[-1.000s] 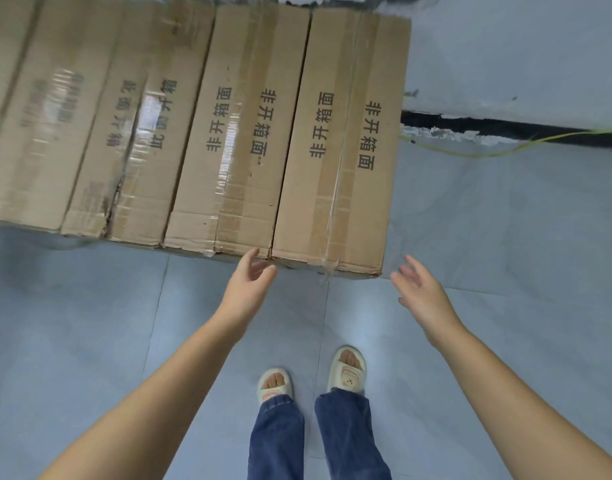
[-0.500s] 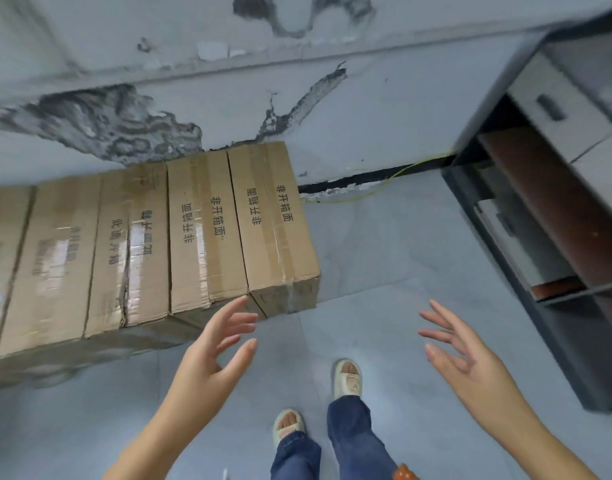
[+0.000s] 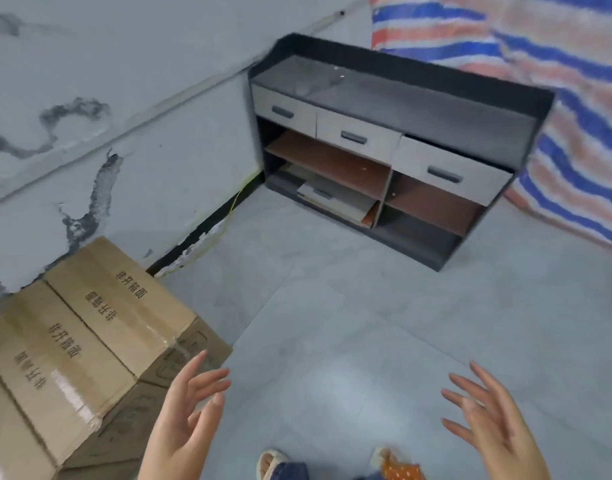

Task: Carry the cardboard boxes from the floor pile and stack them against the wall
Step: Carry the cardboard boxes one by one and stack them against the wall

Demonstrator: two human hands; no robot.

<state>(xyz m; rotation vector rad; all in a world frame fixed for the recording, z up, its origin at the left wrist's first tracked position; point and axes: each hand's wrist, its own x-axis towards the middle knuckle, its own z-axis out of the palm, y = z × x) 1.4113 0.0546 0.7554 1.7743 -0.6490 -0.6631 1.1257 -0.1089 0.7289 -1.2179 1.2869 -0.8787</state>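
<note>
A row of brown cardboard boxes with taped tops and printed characters stands against the stained grey wall at the lower left. My left hand hovers near the row's right front corner, fingers spread, holding nothing and touching no box. My right hand is raised over the bare floor at the lower right, fingers spread and empty. The floor pile of boxes is out of view.
A dark cabinet with three pale drawers and open shelves stands in the corner ahead. A striped tarp hangs behind it. A yellow cable runs along the skirting. Grey floor tiles lie between me and the cabinet.
My view has swung right, away from the box row toward the cabinet and tarp. Both hands have drawn back from the boxes and risen, empty.
</note>
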